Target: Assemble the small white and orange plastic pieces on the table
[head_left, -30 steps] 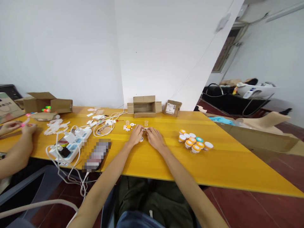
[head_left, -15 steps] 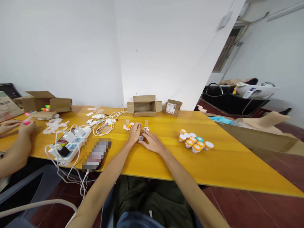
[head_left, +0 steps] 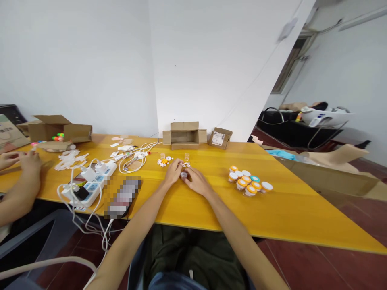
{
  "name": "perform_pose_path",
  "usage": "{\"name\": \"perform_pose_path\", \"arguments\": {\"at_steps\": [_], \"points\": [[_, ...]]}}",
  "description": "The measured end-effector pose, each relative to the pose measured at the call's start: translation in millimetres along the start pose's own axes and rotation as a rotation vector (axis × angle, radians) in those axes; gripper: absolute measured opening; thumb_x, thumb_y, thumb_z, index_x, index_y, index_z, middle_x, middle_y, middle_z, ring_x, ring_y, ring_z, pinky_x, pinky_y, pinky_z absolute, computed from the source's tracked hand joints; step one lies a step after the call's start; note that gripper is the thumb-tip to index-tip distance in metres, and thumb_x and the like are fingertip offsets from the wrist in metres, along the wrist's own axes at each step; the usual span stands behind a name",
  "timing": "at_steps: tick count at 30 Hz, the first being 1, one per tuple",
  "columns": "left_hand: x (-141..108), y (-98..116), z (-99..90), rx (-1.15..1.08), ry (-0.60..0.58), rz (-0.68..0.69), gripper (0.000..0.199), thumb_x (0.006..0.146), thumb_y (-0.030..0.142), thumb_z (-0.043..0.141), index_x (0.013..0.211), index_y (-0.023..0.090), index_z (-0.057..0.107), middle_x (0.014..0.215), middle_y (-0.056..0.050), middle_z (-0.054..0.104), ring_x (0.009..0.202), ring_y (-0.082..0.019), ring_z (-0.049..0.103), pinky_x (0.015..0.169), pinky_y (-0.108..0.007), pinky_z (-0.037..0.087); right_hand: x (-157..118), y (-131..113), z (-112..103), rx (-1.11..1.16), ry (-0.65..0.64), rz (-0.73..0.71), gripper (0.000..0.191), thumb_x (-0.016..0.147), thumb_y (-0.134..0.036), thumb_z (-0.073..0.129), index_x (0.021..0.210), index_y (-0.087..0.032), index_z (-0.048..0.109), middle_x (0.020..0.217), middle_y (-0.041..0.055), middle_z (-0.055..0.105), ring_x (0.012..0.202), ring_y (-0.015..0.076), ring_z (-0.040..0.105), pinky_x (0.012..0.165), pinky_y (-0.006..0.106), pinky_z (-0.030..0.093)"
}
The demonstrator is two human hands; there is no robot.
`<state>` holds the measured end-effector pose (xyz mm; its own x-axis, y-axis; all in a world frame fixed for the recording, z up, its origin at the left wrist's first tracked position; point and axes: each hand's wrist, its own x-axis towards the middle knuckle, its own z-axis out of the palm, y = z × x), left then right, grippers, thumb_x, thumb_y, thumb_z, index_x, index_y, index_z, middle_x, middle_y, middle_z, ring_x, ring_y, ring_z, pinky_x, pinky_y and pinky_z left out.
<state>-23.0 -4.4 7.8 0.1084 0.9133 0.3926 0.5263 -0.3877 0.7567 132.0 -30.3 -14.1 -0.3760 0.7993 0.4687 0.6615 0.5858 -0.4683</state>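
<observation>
A small clear plastic cup [head_left: 184,175] sits between my hands, low over the table. My right hand [head_left: 197,181] curls round its right side, thumb toward me. Just to its left, my left hand [head_left: 174,171] has its fingers bent together near the cup's far side; anything in them is too small to name. Small white pieces with dark marks [head_left: 186,164] lie beyond my fingertips. Behind them stands another clear cup [head_left: 187,156], and a further clear cup [head_left: 163,156] is at the left. Beside that one are white and orange lids [head_left: 165,160] and more small pieces.
Several lidded jars [head_left: 246,181] are grouped at the right. An open cardboard box [head_left: 184,139] and a smaller box [head_left: 220,137] stand by the wall. Leftward are a phone [head_left: 123,197], a power strip [head_left: 96,183] with cables, and a co-worker's hands [head_left: 28,159].
My right hand and the clear cup have shifted slightly right and away from me. My left hand has moved right, its fingertips now near the small white pieces.
</observation>
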Motion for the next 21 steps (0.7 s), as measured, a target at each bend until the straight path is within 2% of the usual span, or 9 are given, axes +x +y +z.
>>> {"name": "perform_pose_path", "arguments": {"at_steps": [4,7,12,21], "points": [[-5,1,-1.4,0.056,-0.054,0.019,0.019,0.094,0.024,0.047,0.094,0.023,0.066,0.095,-0.003,0.072,0.094,-0.019,0.065,0.090,-0.032,0.050,-2,5,4,0.018,0.016,-0.001,0.021,0.084,-0.018,0.062,0.103,-0.026,0.063,0.106,0.0057,0.067,0.100,0.0230,0.063,0.090,0.036,0.050],[-7,3,-2.0,0.127,-0.086,0.017,0.017,0.090,0.020,0.051,0.092,0.022,0.068,0.094,-0.003,0.073,0.090,-0.018,0.065,0.087,-0.031,0.051,-2,7,5,0.048,0.029,0.016,0.029,0.082,-0.017,0.065,0.110,-0.026,0.062,0.111,0.0063,0.068,0.104,0.0235,0.064,0.092,0.036,0.050],[-13,9,-5.7,0.232,-0.130,0.025,0.019,0.088,0.019,0.052,0.090,0.022,0.070,0.093,-0.004,0.073,0.092,-0.020,0.066,0.086,-0.031,0.051,-3,6,2,0.144,0.028,0.049,0.036,0.079,-0.016,0.067,0.114,-0.025,0.060,0.108,0.0054,0.071,0.103,0.0228,0.067,0.092,0.037,0.052],[-25,18,-14.0,0.401,-0.290,0.075,0.026,0.083,0.022,0.058,0.106,0.024,0.069,0.108,-0.006,0.069,0.102,-0.023,0.067,0.090,-0.033,0.051,-10,10,3,0.276,0.020,0.126,0.050,0.074,-0.013,0.067,0.121,-0.023,0.057,0.112,0.0072,0.072,0.106,0.0233,0.069,0.098,0.041,0.053]]}}
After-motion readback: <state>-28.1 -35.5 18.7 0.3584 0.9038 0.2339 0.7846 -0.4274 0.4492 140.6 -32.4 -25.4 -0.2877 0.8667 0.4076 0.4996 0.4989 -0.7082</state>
